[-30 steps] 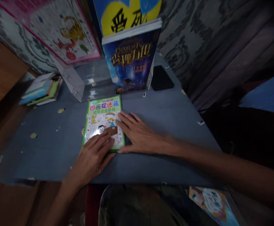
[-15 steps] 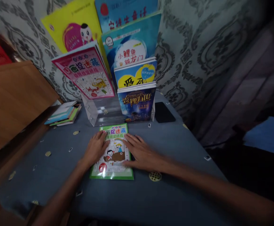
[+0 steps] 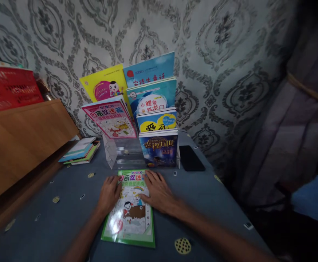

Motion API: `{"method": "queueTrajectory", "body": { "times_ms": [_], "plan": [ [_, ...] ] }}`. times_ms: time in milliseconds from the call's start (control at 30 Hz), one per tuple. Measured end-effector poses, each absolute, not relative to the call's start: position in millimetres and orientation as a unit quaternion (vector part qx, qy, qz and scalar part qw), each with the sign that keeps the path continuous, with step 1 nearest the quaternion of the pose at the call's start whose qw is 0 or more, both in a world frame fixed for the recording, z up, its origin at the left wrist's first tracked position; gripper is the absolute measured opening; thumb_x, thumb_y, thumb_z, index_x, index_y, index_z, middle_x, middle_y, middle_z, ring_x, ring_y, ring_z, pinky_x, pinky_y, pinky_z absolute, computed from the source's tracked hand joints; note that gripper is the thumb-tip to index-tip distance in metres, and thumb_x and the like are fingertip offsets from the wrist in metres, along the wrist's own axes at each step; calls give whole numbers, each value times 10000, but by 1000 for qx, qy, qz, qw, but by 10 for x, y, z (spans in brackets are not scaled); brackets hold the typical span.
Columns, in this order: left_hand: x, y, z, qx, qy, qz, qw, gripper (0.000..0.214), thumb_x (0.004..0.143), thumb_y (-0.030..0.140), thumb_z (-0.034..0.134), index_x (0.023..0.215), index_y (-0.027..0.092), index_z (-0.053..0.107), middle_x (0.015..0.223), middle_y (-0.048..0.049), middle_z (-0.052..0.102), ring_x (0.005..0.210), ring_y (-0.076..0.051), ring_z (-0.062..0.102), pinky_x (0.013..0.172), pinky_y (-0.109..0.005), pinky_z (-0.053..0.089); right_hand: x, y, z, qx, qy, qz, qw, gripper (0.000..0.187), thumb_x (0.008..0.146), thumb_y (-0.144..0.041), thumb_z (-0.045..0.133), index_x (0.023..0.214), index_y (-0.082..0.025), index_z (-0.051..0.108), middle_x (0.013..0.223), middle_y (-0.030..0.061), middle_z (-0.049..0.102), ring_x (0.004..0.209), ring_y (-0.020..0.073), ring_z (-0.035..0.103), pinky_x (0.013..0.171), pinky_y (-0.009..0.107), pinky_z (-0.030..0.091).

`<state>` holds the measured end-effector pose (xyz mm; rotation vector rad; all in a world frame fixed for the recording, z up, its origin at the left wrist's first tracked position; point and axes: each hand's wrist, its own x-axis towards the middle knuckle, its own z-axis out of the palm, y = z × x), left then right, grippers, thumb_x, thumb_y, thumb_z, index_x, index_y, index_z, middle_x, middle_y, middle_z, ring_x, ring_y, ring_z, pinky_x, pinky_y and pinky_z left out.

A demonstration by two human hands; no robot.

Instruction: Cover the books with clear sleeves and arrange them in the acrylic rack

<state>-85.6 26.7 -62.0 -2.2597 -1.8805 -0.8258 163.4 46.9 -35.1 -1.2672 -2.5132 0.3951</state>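
A green-bordered children's picture book [image 3: 130, 220] lies flat on the blue-grey table [image 3: 202, 203] in front of me. My left hand [image 3: 109, 193] rests on its upper left edge, fingers curled over the border. My right hand [image 3: 156, 191] lies flat with fingers spread on its upper right corner. Just beyond the book stands a clear tiered display rack [image 3: 122, 154] holding several upright books, among them a pink one [image 3: 110, 118] on the left and a dark blue one [image 3: 160, 148] in the front right slot.
A black phone [image 3: 191, 158] lies to the right of the rack. A small stack of thin books [image 3: 80, 150] sits at the left, beside a wooden cabinet [image 3: 22, 138]. Patterned wallpaper is behind; a curtain [image 3: 290, 120] hangs at right.
Both hands have slid up the green book towards its top edge. The camera has tilted up, so the whole rack and wall now show.
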Motion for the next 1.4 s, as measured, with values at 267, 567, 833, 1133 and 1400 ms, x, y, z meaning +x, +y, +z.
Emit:
{"method": "queueTrajectory", "body": {
  "times_ms": [267, 567, 833, 1133, 1400],
  "plan": [
    [-991, 366, -565, -566, -591, -506, -272, 414, 743, 419, 689, 1086, 187, 690, 1073, -94, 763, 1012, -267, 701, 907, -385, 533, 1631, 465, -365, -448, -872, 144, 135, 739, 926, -495, 591, 1497, -51, 441, 1603, 225, 357, 1496, 351, 307, 1232, 534, 208],
    [-1032, 315, -414, -385, -487, -503, -601, 432, 553, 336, 921, 857, 128, 695, 854, -111, 780, 830, -274, 754, 715, -318, 581, 1605, 410, -461, -464, -850, 163, 188, 757, 898, -442, 606, 1515, -57, 399, 1603, 247, 345, 1488, 361, 327, 1215, 550, 243],
    [-1017, 200, -188, -387, -393, -566, -613, 496, 612, 355, 923, 1013, 144, 721, 990, -111, 788, 854, -254, 760, 764, -316, 599, 1540, 417, -595, -412, -648, 503, 396, 539, 816, -501, 628, 1216, -139, 622, 876, 81, 728, 696, 203, 662, 574, 312, 529],
    [-1042, 175, 105, -365, -319, -719, -498, 372, 770, 315, 810, 1113, 231, 693, 1087, -21, 770, 978, -180, 725, 891, -276, 554, 1388, 200, 189, -307, -722, 376, 493, 239, 931, -415, 508, 901, -200, 607, 774, 23, 658, 658, 162, 610, 548, 250, 454],
    [-958, 199, 69, -415, -362, -712, -436, 306, 676, 260, 683, 972, 186, 697, 1012, -49, 752, 1002, -240, 690, 896, -335, 534, 1308, 163, -45, -349, -763, 235, 490, 151, 1004, -315, 378, 942, -240, 494, 731, 3, 628, 621, 175, 618, 572, 257, 415]
  ]
}}
